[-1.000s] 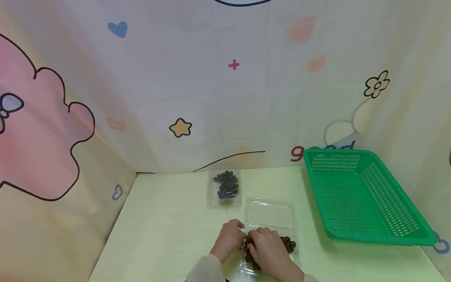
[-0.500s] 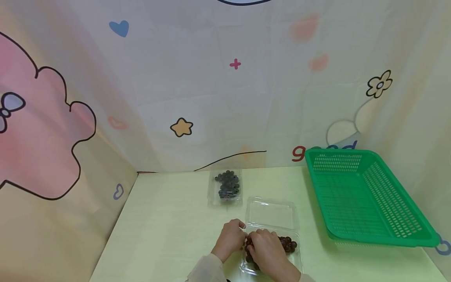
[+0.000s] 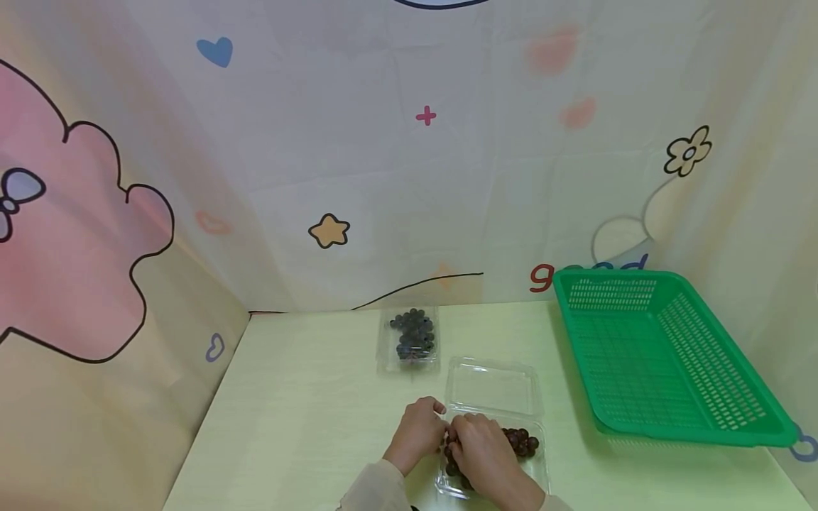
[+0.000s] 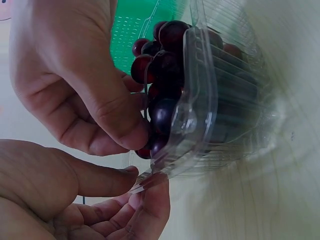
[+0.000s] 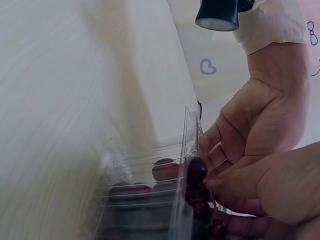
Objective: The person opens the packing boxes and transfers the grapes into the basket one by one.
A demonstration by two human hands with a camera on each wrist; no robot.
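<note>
A clear plastic clamshell box (image 3: pixel 544 468) with dark red grapes (image 3: pixel 525 443) stands at the table's front, its lid (image 3: pixel 492 387) folded back away from the person. My left hand (image 3: pixel 418 430) is at its left side; in the left wrist view that hand (image 4: pixel 65 195) pinches the rim at a corner between thumb and fingers. Over the grapes lies my right hand (image 3: pixel 487 451), hiding many of them. Its fingers curl at the bunch's left end, and in the left wrist view its thumb touches the grapes (image 4: pixel 162 117) right by the rim.
Farther back stands another clear box (image 3: pixel 386 358) with a bunch of blackish grapes (image 3: pixel 414 333). A green perforated basket (image 3: pixel 645 362) takes up the right side of the table. Behind the table hangs a printed cloth (image 3: pixel 383 156).
Both hands stay at the box in nearly the same place. The whole head view has shifted very slightly; the right fingers have moved only a little over the grapes.
</note>
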